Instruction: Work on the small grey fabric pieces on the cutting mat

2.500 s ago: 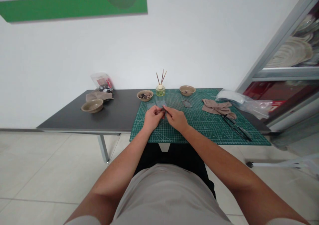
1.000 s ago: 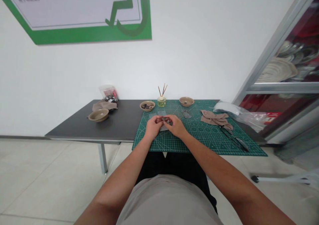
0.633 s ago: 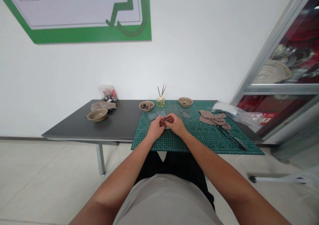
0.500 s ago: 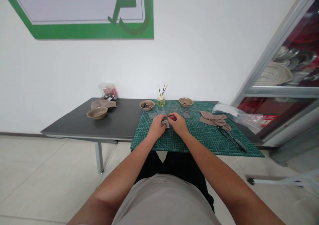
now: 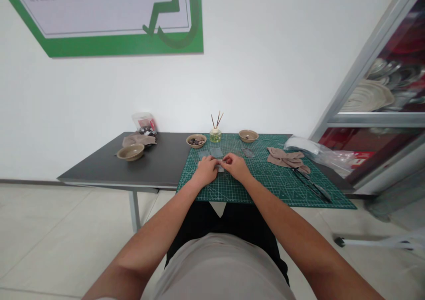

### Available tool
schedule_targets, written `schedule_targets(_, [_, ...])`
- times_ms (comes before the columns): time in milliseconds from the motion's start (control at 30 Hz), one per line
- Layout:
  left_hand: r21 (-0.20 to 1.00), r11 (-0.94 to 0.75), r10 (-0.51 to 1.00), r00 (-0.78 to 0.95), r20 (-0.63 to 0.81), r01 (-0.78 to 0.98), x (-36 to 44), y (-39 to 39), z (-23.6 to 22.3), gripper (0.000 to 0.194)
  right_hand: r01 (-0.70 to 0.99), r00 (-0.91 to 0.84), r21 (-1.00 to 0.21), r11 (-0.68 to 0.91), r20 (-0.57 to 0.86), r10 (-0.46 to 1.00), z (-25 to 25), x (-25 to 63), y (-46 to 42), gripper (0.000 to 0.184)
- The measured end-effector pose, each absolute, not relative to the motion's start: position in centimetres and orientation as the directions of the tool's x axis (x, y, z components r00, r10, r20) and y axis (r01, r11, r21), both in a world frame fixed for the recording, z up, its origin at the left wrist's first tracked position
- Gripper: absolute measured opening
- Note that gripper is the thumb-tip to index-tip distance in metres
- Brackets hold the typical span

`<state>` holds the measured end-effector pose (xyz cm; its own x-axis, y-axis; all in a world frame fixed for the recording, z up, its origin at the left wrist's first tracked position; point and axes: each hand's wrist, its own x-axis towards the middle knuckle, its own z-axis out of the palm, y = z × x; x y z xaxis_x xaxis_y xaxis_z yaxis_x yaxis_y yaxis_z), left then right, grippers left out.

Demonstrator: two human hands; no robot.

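My left hand and my right hand meet over the green cutting mat, their fingertips nearly touching. Both are closed, thumbs and fingers pinching at what looks like a small clear plastic bag, mostly covered by the fingers. Just beyond the hands lie two flat greyish translucent pieces, one to the right of the other. Another clear piece with something grey rests past my right hand. A tan bowl of dark and pinkish stones stands behind them at the left.
A glass reed diffuser stands at the back, left of another tan bowl. To the right are a brown cloth, black tongs-like tool and plastic bag. Left, a bowl sits before a clear container.
My right hand's fingertips have come slightly left and down, closer to my left hand. More of the flat pieces beyond the hands shows. The view has shifted slightly.
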<state>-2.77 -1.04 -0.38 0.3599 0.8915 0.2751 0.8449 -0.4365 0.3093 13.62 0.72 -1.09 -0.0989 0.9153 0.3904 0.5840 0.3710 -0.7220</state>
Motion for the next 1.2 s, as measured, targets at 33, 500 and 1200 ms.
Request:
schedule_targets(33, [0.292, -0.395, 0.906, 0.318, 0.278, 0.871, -3.0, -1.3, -0.3, 0.023, 0.597, -0.133, -0.698, 0.394, 0.398, 0.908, -1.1, 13.6, 0.6, 0.018])
schedule_targets(500, [0.325, -0.326, 0.932, 0.244, 0.270, 0.888, -3.9, -1.4, -0.4, 0.022, 0.675, -0.353, -0.502, 0.541, 0.423, 0.834, -1.0, 13.3, 0.6, 0.008])
schedule_targets(1200, [0.311, -0.366, 0.921, 0.292, 0.259, 0.877, -3.8, -1.2, -0.4, 0.025, 0.664, -0.387, -0.462, 0.588, 0.461, 0.799, -0.6, 13.5, 0.1, 0.003])
